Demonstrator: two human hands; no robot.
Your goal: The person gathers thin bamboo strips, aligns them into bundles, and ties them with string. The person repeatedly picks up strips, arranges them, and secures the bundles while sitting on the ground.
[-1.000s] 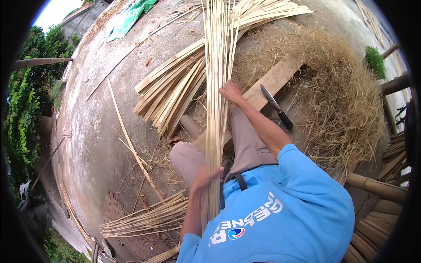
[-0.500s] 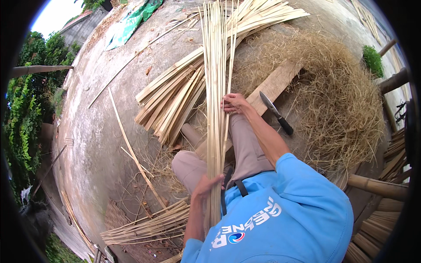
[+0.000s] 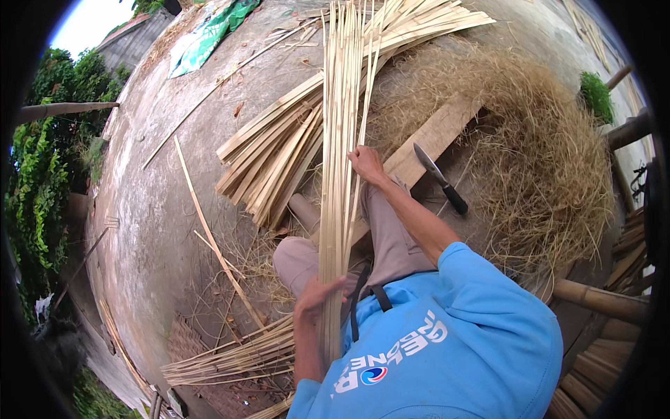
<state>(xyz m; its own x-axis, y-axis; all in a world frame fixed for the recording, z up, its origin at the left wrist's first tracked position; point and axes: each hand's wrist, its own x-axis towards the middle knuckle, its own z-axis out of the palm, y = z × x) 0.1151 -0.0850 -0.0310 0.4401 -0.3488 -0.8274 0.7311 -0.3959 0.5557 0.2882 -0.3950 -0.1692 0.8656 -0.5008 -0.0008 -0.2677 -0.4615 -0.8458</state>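
A long bundle of pale bamboo strips [image 3: 336, 140] lies lengthwise over my lap, its far end fanning slightly. Near the lower end, my left hand [image 3: 318, 295] wraps round the bundle, thumb across the top. My right hand [image 3: 367, 165] is closed at the bundle's right edge, above my right knee, gripping strips there; its fingertips are partly hidden. Beneath the bundle, a thicker sheaf of bamboo slats [image 3: 279, 150] spreads on the ground. A knife [image 3: 441, 180] with a black handle rests by a wooden plank [image 3: 438, 136], right of my right hand.
A big heap of fine bamboo shavings [image 3: 544, 167] covers the ground to the right. Thin strips [image 3: 237, 353] lie at lower left, near a long single strip [image 3: 209, 223]. Bamboo poles [image 3: 600, 299] stick in from the right edge. A green and white sheet [image 3: 209, 42] lies far left.
The bundle's lower end has shifted a little left with my left hand. My right hand's fingers, more spread before, have curled closed at the bundle's edge.
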